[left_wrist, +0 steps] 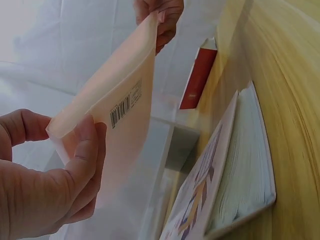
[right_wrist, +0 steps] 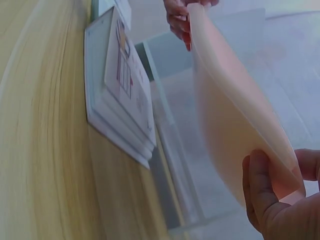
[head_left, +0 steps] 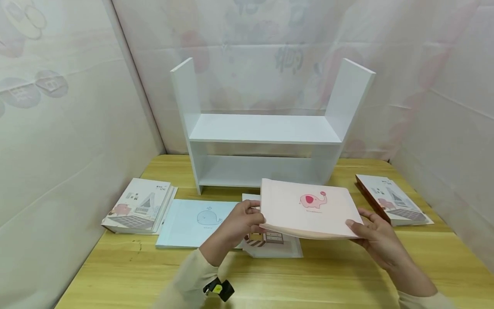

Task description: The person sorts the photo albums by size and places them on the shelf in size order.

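Note:
A pink booklet [head_left: 285, 210] with an elephant drawing is held up over the table between both hands. My left hand [head_left: 241, 225] pinches its left end, and my right hand [head_left: 380, 238] pinches its right end with the thumb on top. On its underside a barcode [left_wrist: 125, 107] shows in the left wrist view. Partly covered beneath it lies a thick white book [head_left: 274, 249] with a furniture picture. The blue whale booklet [head_left: 181, 227] lies flat to the left, partly behind my left hand and forearm.
A white two-tier shelf [head_left: 266, 128] stands at the back of the wooden table [head_left: 308, 279]. One white illustrated book [head_left: 140, 206] lies at the far left, and a similar book [head_left: 397, 201] with a red-brown spine at the right. Cloth walls [head_left: 77, 150] enclose the table.

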Demonstrator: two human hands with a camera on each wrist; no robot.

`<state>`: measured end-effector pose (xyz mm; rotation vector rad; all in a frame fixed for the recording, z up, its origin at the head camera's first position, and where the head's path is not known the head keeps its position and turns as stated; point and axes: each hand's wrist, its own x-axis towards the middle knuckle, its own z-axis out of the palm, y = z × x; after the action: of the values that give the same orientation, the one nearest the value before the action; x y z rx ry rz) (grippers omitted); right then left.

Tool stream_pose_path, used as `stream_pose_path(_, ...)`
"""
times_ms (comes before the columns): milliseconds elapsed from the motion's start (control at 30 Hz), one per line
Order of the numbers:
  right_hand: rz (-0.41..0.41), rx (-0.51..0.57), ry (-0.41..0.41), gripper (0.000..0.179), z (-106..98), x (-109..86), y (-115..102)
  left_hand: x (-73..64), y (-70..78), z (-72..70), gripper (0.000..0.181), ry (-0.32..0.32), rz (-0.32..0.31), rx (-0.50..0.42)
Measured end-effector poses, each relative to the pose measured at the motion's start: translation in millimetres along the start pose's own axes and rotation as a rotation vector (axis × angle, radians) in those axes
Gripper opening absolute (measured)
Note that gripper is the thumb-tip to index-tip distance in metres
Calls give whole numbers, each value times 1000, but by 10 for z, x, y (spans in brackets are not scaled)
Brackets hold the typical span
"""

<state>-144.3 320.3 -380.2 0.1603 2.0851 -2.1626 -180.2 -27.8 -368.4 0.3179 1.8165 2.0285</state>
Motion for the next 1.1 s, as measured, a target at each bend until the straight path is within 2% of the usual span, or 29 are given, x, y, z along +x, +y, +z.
stream_pose_path(133,-17,25,-10,84,78,-10,-29,-33,25,-100,63,-16,11,1)
stream_pose_path(367,-49,34,-16,48,200,-21,-89,-88,110,-266,66,-26,42,35)
stream_pose_path(467,-107,59,-47,41,238,-10,-109,-112,145,-328,66,-27,51,44)
stream_pose_path(600,-219,163,-137,39,256,13,-108,-134,177,-393,67,-24,66,38)
stream_pose_path(700,-266,221,-182,42,278,19,-114,-154,195,-432,66,-20,73,35)
stream_pose_path(933,-286,195,-216,42,410,10,-197,-225,243,-534,62,0,104,22)
stream_pose_path(1100,-294,184,-205,44,496,7,-269,-269,308,-585,59,7,128,13)
